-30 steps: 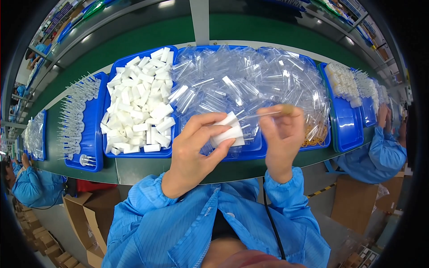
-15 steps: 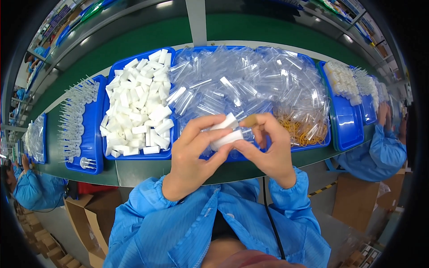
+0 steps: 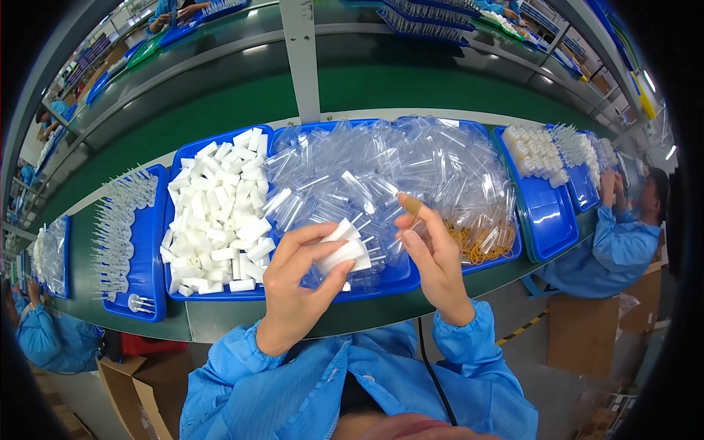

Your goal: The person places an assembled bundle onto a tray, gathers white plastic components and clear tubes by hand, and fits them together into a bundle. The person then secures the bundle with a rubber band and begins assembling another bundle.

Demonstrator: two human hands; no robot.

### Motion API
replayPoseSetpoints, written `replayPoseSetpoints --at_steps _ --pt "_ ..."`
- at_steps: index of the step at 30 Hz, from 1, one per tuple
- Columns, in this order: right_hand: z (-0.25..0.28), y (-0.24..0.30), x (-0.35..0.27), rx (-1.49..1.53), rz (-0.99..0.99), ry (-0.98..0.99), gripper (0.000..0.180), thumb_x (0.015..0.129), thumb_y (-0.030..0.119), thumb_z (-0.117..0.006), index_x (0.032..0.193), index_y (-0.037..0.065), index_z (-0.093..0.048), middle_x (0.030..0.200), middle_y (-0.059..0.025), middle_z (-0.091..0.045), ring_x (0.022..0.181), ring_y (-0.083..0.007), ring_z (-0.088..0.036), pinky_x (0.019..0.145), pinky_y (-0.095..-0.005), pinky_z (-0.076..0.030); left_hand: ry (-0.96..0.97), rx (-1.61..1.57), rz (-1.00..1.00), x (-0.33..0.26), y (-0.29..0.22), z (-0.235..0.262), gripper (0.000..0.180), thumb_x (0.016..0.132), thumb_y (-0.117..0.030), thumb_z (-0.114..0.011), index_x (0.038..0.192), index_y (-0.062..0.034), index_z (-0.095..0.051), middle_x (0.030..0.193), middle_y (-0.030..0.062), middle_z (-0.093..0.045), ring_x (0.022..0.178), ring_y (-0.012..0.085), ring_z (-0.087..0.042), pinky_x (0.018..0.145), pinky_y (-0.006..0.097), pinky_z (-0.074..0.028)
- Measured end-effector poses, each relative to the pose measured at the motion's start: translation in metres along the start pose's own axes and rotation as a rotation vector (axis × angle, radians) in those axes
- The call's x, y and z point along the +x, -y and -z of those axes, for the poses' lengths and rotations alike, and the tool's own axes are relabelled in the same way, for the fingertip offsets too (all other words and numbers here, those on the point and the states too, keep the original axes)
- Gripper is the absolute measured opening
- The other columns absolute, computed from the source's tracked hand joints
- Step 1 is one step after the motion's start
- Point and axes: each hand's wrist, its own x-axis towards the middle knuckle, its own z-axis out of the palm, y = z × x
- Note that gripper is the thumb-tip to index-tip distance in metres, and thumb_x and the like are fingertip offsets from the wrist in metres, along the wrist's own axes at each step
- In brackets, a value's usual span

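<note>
My left hand is closed around a small cluster of white foam blocks, held above the middle blue tray. Thin clear rods stick out from the right side of the blocks. To the right, my right hand wears a tan finger cover on its index finger. Its thumb and fingers seem to pinch a thin clear piece, small and hard to make out, apart from the cluster. Beneath and behind both hands lies a heap of clear plastic tubes.
White foam blocks fill a blue tray on the left. Farther left, another blue tray holds upright spiky white pieces. Yellow rubber bands lie beside the tubes. Stacked blue trays stand right, near a co-worker in blue.
My right hand has drawn away from the white blocks to the right. My left hand has turned the cluster, so rods now show. The whole view has shifted, showing more beyond the bench.
</note>
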Motion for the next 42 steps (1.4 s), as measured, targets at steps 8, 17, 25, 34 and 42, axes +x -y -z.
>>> replayPoseSetpoints --at_steps 8,17,25,34,42 --pt "-0.008 0.019 0.012 0.409 0.066 -0.305 0.033 0.093 0.006 -0.068 0.123 -0.002 -0.055 0.11 -0.0155 -0.068 0.1 -0.0172 -0.066 0.089 -0.0298 -0.055 0.01 0.044 -0.011 0.002 0.002 -0.002 0.027 0.077 -0.001 -0.081 0.103 0.0009 -0.071 0.118 0.0144 -0.065 0.102 0.0269 -0.066 0.084 0.033 -0.055" --pt "-0.027 0.001 0.009 0.276 0.175 -0.212 0.03 0.093 0.004 -0.07 0.118 -0.003 -0.055 0.106 -0.0158 -0.069 0.099 -0.0179 -0.066 0.086 -0.0287 -0.054 -0.004 0.022 -0.022 -0.001 0.005 -0.007 0.026 0.078 -0.002 -0.08 0.102 0.0007 -0.072 0.118 0.0145 -0.065 0.102 0.027 -0.066 0.082 0.033 -0.055" --pt "-0.027 0.001 0.005 0.291 0.131 -0.254 0.027 0.094 0.004 -0.068 0.116 -0.004 -0.055 0.105 -0.0169 -0.069 0.097 -0.0202 -0.068 0.087 -0.0333 -0.057 -0.024 0.014 -0.022 -0.004 0.007 -0.007 0.026 0.077 -0.002 -0.081 0.102 0.0005 -0.072 0.118 0.0141 -0.065 0.102 0.0267 -0.066 0.082 0.033 -0.055" --pt "-0.029 0.0 0.0 0.359 0.038 -0.165 0.026 0.093 0.004 -0.069 0.114 -0.004 -0.055 0.104 -0.016 -0.069 0.096 -0.0188 -0.068 0.087 -0.0331 -0.058 -0.026 0.005 -0.017 -0.002 0.007 -0.01 0.025 0.078 0.0 -0.08 0.101 0.0011 -0.072 0.118 0.0148 -0.065 0.102 0.0251 -0.066 0.083 0.032 -0.055" --pt "-0.04 -0.011 -0.012 0.239 0.114 -0.265 0.028 0.09 0.004 -0.073 0.112 -0.003 -0.056 0.104 -0.016 -0.071 0.096 -0.018 -0.068 0.087 -0.0299 -0.053 -0.039 0.027 -0.013 -0.006 0.005 -0.014 0.024 0.079 0.001 -0.078 0.102 0.0 -0.071 0.118 0.0151 -0.065 0.101 0.0234 -0.066 0.082 0.031 -0.055"
